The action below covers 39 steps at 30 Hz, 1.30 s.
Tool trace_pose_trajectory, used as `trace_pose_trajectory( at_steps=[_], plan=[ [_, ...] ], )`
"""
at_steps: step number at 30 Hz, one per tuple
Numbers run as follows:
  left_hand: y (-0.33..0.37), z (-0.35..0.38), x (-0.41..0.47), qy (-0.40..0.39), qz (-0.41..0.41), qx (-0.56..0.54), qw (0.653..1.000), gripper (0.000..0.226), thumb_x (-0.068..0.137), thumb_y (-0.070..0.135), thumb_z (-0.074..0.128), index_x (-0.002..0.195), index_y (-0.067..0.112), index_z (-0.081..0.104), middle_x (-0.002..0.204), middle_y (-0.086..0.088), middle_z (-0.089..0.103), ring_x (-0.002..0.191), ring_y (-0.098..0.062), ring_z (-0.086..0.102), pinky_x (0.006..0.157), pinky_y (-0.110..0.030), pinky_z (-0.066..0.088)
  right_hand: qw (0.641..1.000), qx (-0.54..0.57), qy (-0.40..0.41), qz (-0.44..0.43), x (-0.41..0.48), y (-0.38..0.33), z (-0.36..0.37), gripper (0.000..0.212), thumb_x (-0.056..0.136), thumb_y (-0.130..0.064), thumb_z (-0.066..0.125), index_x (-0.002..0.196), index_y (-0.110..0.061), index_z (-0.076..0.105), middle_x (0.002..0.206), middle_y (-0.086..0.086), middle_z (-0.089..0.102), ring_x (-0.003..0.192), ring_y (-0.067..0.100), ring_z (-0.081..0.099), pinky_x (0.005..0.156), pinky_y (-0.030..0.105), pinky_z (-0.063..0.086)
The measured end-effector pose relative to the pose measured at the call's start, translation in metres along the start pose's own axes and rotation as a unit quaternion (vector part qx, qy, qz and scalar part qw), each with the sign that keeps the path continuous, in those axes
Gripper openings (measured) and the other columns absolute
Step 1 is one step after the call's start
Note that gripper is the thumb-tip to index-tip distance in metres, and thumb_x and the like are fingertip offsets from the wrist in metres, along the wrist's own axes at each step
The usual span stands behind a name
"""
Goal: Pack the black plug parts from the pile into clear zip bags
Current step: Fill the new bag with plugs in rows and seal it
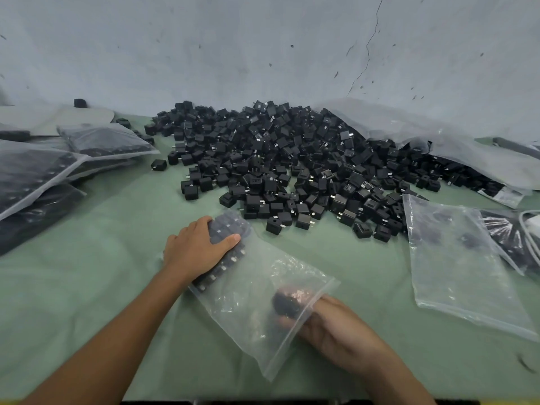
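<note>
A big pile of black plug parts (292, 159) covers the back middle of the green table (117, 287). In front of it lies a clear zip bag (251, 290) with rows of black parts in its far end. My left hand (195, 247) lies on that filled end, fingers curved over the parts through the plastic. My right hand (324, 320) reaches into the bag's open mouth; its fingers are inside and hold a black plug part (287, 304), blurred through the plastic.
Filled clear bags (43, 168) are stacked at the left. An empty zip bag (458, 258) lies at the right, on more bagged parts. A large crumpled plastic sheet (409, 127) lies behind the pile at the right. A grey wall stands behind.
</note>
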<state>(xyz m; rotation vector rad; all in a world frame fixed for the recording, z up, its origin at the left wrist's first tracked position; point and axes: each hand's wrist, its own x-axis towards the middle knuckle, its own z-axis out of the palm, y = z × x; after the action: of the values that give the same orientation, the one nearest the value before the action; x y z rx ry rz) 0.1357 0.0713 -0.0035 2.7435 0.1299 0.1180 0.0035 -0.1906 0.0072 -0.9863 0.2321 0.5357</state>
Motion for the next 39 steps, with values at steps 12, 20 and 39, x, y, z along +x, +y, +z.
trace_pose_trajectory(
  at_steps=[12, 20, 39],
  plan=[
    [0.0, 0.0, -0.001, 0.006, 0.005, 0.001, 1.0, 0.091, 0.076, 0.092, 0.037, 0.14, 0.028, 0.044, 0.133, 0.006, 0.061, 0.118, -0.022, 0.058, 0.101, -0.047, 0.04, 0.977, -0.1, 0.13, -0.136, 0.086, -0.003, 0.06, 0.021, 0.098, -0.001, 0.054, 0.103, -0.016, 0.068, 0.102, 0.009, 0.071, 0.093, 0.025, 0.067, 0.091, 0.042, 0.054],
    [0.0, 0.0, -0.001, 0.008, 0.013, 0.004, 1.0, 0.088, 0.077, 0.091, 0.036, 0.138, 0.028, 0.045, 0.13, 0.005, 0.062, 0.116, -0.022, 0.059, 0.101, -0.046, 0.04, 0.83, -0.456, 0.191, -0.258, 0.095, 0.007, 0.059, 0.034, 0.097, -0.017, 0.058, 0.132, -0.019, 0.059, 0.127, -0.003, 0.061, 0.114, 0.01, 0.055, 0.089, 0.01, 0.038],
    [0.005, -0.009, 0.013, -0.1, 0.038, 0.105, 0.989, 0.087, 0.085, 0.087, 0.026, 0.155, 0.038, 0.019, 0.149, -0.004, 0.047, 0.132, -0.028, 0.047, 0.107, -0.053, 0.032, 0.76, -0.499, 0.237, -0.343, 0.103, 0.015, 0.072, 0.023, 0.097, -0.006, 0.045, 0.098, -0.021, 0.063, 0.071, -0.023, 0.05, 0.068, -0.014, 0.05, 0.063, 0.003, 0.036]
  ],
)
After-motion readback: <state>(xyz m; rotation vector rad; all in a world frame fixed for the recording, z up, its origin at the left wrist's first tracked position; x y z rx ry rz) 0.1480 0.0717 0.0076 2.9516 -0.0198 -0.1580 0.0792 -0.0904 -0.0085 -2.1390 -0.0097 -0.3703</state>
